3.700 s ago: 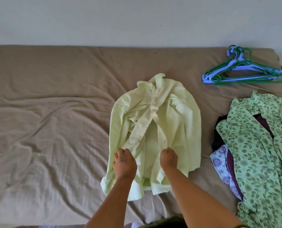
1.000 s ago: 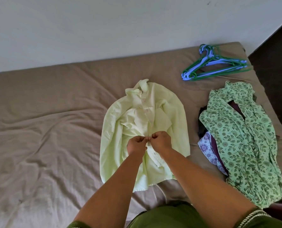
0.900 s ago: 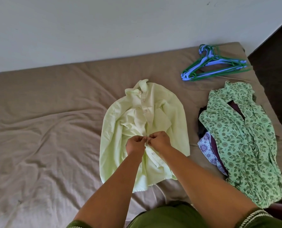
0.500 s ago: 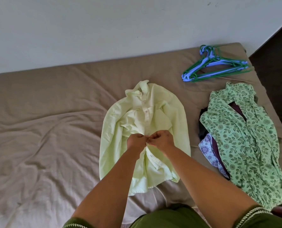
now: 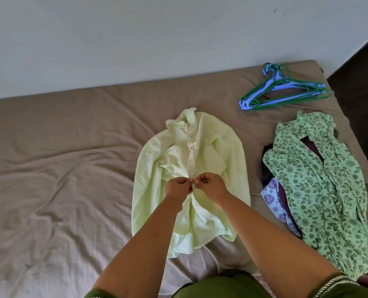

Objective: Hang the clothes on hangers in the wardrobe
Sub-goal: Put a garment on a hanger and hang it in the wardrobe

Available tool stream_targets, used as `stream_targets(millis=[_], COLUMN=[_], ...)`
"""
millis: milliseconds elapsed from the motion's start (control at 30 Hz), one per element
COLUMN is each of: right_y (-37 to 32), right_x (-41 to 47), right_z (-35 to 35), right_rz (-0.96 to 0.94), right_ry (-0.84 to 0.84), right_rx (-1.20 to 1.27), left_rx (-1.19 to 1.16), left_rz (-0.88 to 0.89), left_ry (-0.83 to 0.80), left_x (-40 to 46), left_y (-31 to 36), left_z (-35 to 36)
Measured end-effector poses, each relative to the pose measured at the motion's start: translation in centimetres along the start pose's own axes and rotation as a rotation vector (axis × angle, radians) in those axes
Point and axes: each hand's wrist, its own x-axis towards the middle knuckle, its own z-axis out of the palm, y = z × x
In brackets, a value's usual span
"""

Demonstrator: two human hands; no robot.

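A pale wall [image 5: 135, 39] runs across the top of the view, and below it a bed [image 5: 50, 168] covered in a wrinkled tan sheet fills nearly everything else; a strip of dark floor [image 5: 363, 67] shows past the bed's right edge.

On the right side of the bed lies a heap of clothes topped by a green leaf-print garment [image 5: 320, 190], stretched from the far right toward the near edge, with a dark piece and a white-and-purple floral cloth [image 5: 273, 196] poking out from under its left side.

The light green shirt [image 5: 221, 151] lies front-up in the middle of the bed. Its long axis runs away from the person, collar pointing toward the wall and hem nearest the body, leaning slightly left at the hem. The upper placket lies closed with buttons in a line down the centre; the lower front is rumpled and parted.

Both forearms reach in from the bottom edge. The left hand [image 5: 177, 189] and right hand [image 5: 211, 186] meet at mid-placket, just touching each other. Each grip is clenched onto the shirt: fingers curled, fingertips pinching the two front edges together at the button line.

Beyond the clothes heap, near the far right corner of the bed and well apart from the shirt, rests a bundle of green and blue plastic hangers [image 5: 286, 91], hooks pointing toward the wall and long bars running left to right.
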Motion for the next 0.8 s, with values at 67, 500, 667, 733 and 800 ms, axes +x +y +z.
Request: stream_targets(millis=[67,500,667,733,800], right_y=[-0.2,-0.8,-1.1,-0.8,-0.7], right_x=[0.0,-0.4,-0.7,-0.8,-0.9], right_z=[-0.2,0.6,0.8,1.0,1.0], right_rz=[0.072,-0.094,-0.167,-0.201,-0.219], right_ry=[-0.063,0.186,0.28,0.28,0.273], right_rx=[0.201,-0.131,-0.11,-0.13,-0.144], left_rx=[-0.066,0.048,0.236,0.264,0.287], left_rz=[-0.007,0.046,0.133,0.133,0.137], left_ry=[0.021,-0.059,0.032,0.031,0.012], left_x=[-0.1,-0.7,-1.0,-0.9,-0.9], left_y=[0.4,1.7,2.4,2.5,2.4], left_z=[0.1,0.9,1.8,1.6,1.5])
